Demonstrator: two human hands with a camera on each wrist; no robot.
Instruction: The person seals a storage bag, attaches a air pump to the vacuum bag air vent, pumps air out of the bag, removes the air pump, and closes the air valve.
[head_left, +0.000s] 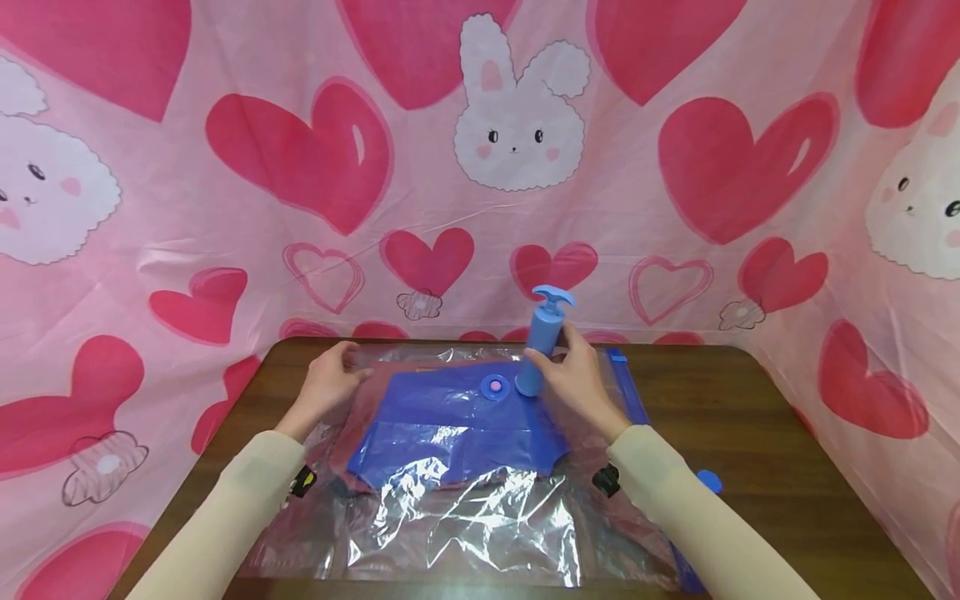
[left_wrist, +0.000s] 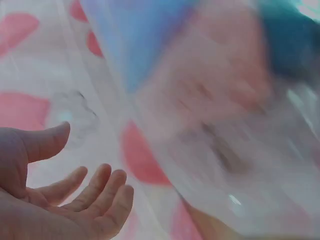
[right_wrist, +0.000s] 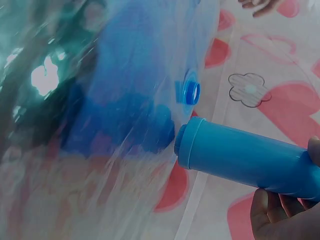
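Right hand grips the blue pump, nearly upright, just right of the valve! Left hand, fingers loose, empty, sits farther off.

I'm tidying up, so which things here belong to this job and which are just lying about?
Job:
blue pump
clear bag
round valve
blue cloth
reddish cloth

Lying about:
small blue piece on the table, though perhaps a cap for the valve
heart-print curtain, just backdrop
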